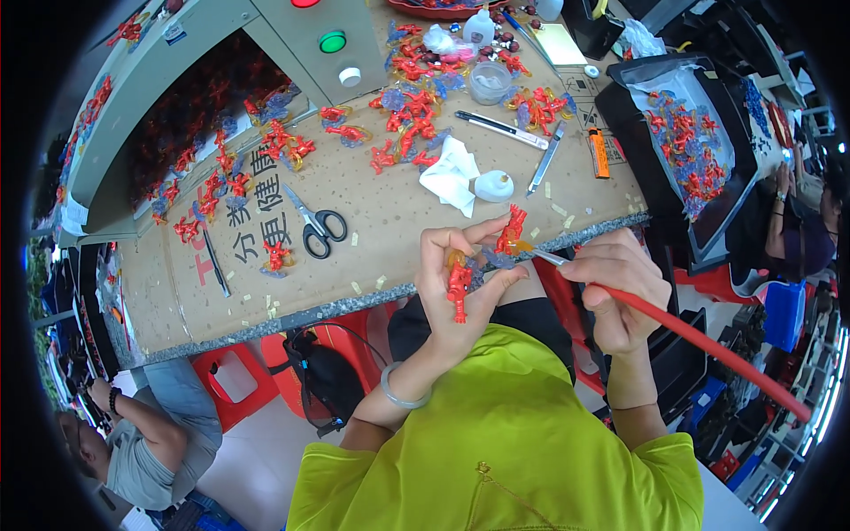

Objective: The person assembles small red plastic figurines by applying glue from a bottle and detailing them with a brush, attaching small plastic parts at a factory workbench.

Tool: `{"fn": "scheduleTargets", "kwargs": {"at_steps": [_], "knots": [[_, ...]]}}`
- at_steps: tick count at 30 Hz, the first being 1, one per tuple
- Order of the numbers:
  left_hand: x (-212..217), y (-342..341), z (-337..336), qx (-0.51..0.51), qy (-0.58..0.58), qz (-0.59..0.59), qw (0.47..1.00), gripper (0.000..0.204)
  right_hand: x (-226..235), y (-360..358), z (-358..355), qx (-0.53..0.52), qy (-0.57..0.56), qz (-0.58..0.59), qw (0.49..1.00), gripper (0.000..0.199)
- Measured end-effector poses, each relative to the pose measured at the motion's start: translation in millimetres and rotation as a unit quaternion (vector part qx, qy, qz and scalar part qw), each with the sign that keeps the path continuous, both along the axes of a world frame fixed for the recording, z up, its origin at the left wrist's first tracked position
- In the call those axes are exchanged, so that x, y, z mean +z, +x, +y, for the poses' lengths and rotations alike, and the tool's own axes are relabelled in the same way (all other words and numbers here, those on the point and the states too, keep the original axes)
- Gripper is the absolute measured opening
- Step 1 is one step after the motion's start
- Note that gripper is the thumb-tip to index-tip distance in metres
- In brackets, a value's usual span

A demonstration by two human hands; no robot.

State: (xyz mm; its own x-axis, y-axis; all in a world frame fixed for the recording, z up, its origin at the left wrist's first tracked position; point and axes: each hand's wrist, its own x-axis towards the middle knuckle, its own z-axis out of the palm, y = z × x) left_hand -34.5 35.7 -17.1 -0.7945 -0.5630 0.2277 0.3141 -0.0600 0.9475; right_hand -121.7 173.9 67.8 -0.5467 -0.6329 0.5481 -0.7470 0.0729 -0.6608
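In front of my chest, my left hand (436, 281) is closed round a small red toy figure (459, 290) with translucent purple and yellow parts. Its upper red part sticks out above my fingertips. A long red-handled paintbrush (699, 341) lies in the grip of my right hand (622, 288). The brush's metal neck points left, and its tip touches or nearly touches the figure's yellow part. Just beyond my hands are a white squeeze bottle (494, 186) and a crumpled white tissue (450, 174).
Black-handled scissors (323, 234), a utility knife (501, 129) and an orange-cased tool (599, 153) lie on the cardboard-covered bench (354, 305). More figures (409, 119) are heaped behind. A grey machine (292, 44) stands far left; a black tray (620, 111) of figures is right. People sit at both sides.
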Motion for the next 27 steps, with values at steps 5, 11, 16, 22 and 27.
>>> {"fn": "scheduleTargets", "kwargs": {"at_steps": [5,11,16,22,27], "knots": [[2.5,3.7,8.7,0.055,-0.089,-0.021,0.994,0.048,-7.5,0.0,6.2,0.003,0.04,0.051,0.998,0.03],[7.9,3.3,13.1,0.07,-0.162,0.004,0.984,0.046,-10.3,2.5,14.8,-0.006,-0.014,0.013,1.0,0.015],[11.4,4.5,13.6,0.08,-0.19,-0.001,0.979,0.046,-23.1,-3.0,20.9,0.0,-0.028,-0.01,1.0,0.016],[9.0,6.8,14.2,0.083,-0.252,-0.014,0.964,0.054,-14.4,2.2,20.4,-0.02,-0.056,-0.041,0.997,0.02],[8.8,5.9,13.3,0.089,-0.235,-0.006,0.968,0.053,-29.8,-3.9,20.9,-0.015,-0.074,-0.05,0.996,0.022]]}}
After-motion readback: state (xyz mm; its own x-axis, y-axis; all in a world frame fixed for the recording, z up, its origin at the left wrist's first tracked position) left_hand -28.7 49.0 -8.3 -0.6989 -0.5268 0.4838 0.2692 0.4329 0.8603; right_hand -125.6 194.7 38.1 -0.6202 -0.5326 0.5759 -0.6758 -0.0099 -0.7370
